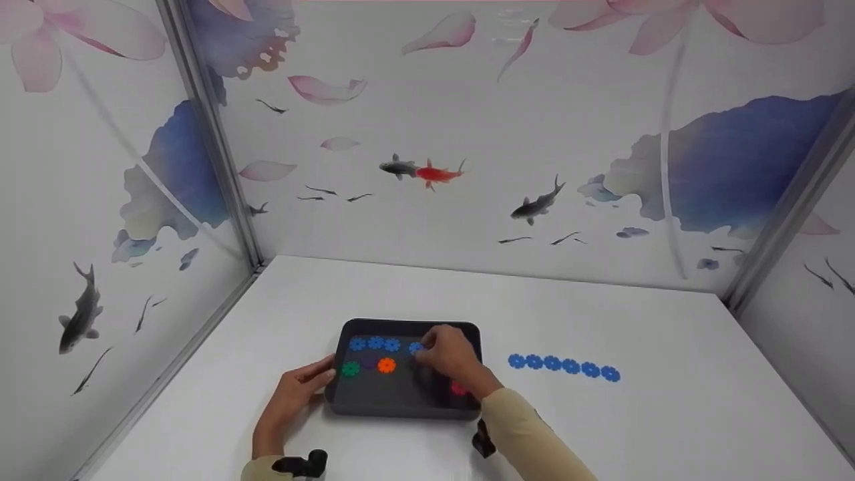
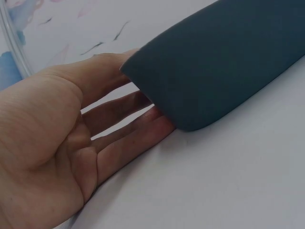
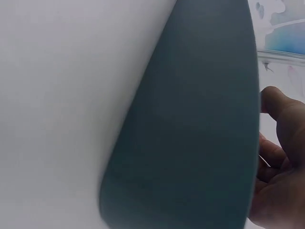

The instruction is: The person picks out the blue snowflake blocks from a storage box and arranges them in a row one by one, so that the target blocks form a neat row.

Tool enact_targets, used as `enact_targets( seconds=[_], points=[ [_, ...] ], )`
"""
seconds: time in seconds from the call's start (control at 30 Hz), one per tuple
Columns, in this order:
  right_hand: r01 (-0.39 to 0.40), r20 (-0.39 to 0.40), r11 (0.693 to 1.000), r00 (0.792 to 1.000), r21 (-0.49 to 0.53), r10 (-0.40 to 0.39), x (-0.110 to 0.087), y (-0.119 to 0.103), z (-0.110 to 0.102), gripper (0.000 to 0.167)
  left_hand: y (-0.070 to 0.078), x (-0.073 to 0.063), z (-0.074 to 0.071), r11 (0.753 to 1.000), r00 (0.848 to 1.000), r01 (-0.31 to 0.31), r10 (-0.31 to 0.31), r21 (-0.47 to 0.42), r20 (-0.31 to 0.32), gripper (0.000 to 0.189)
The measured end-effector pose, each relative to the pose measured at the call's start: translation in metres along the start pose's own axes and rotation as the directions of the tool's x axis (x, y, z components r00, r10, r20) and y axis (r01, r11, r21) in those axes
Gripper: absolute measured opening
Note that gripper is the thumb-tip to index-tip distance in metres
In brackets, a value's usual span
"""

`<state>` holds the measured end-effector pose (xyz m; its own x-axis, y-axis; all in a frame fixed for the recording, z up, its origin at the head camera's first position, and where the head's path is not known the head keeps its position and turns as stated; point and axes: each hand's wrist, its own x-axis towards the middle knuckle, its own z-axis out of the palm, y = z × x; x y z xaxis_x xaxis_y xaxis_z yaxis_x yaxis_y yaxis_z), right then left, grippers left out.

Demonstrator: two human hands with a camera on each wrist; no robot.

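A dark rectangular tray (image 1: pixel 401 407) sits on the white table in the head view. My left hand (image 1: pixel 294 397) holds its left side, thumb by the rim and fingers against the outer wall, as the left wrist view also shows. Over the tray's right part, my right hand (image 1: pixel 451 354) pinches a blue flower-shaped disc (image 1: pixel 415 348) at its fingertips. Three blue discs (image 1: pixel 376 343) lie along the tray's back. Nearer are a green disc (image 1: pixel 350 369), a purple disc (image 1: pixel 369 361) and an orange disc (image 1: pixel 387 365). A red disc (image 1: pixel 458 387) lies under my right wrist, partly hidden.
To the tray's right, several blue flower-shaped discs (image 1: pixel 553 363) form a row on the white table (image 1: pixel 641 427). Panels printed with fish and petals (image 1: pixel 347 220) stand at the back and on both sides. In the right wrist view, the tray's wall (image 3: pixel 190 124) hides the fingertips.
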<state>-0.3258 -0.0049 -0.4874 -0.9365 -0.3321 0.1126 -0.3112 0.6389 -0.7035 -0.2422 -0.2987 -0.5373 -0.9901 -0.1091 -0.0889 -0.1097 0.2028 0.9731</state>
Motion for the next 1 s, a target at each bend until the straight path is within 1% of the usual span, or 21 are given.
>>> enact_targets(
  seconds=[0.2, 0.4, 0.6, 0.73, 0.87, 1.0],
  points=[
    [0.036, -0.025, 0.997, 0.999, -0.068, -0.038, -0.004, 0.004, -0.015, 0.027, 0.000, -0.001, 0.001, 0.999, 1.000, 0.010, -0.010, -0.032, 0.002, 0.051],
    [0.018, -0.053, 0.992, 0.998, -0.123, -0.024, -0.005, 0.010, -0.036, 0.027, 0.001, 0.000, 0.002, 0.999, 1.000, 0.018, -0.018, -0.046, 0.004, 0.051],
    [-0.035, -0.107, 0.990, 0.994, -0.140, 0.020, -0.006, 0.024, -0.057, 0.030, 0.002, 0.000, 0.002, 1.000, 1.000, 0.015, -0.015, -0.025, -0.001, 0.051],
    [-0.068, -0.142, 0.987, 0.989, -0.146, 0.047, -0.007, 0.035, -0.069, 0.029, 0.002, 0.000, 0.002, 1.000, 1.000, 0.018, -0.018, -0.022, -0.009, 0.049],
    [-0.111, -0.150, 0.984, 0.985, -0.139, 0.090, -0.010, 0.049, -0.077, 0.029, 0.003, -0.001, 0.002, 0.999, 1.000, 0.025, -0.025, -0.026, -0.015, 0.048],
    [-0.130, -0.155, 0.982, 0.982, -0.140, 0.108, -0.016, 0.066, -0.083, 0.031, 0.002, 0.000, 0.002, 0.999, 1.000, 0.025, -0.025, -0.029, -0.013, 0.048]
  ],
)
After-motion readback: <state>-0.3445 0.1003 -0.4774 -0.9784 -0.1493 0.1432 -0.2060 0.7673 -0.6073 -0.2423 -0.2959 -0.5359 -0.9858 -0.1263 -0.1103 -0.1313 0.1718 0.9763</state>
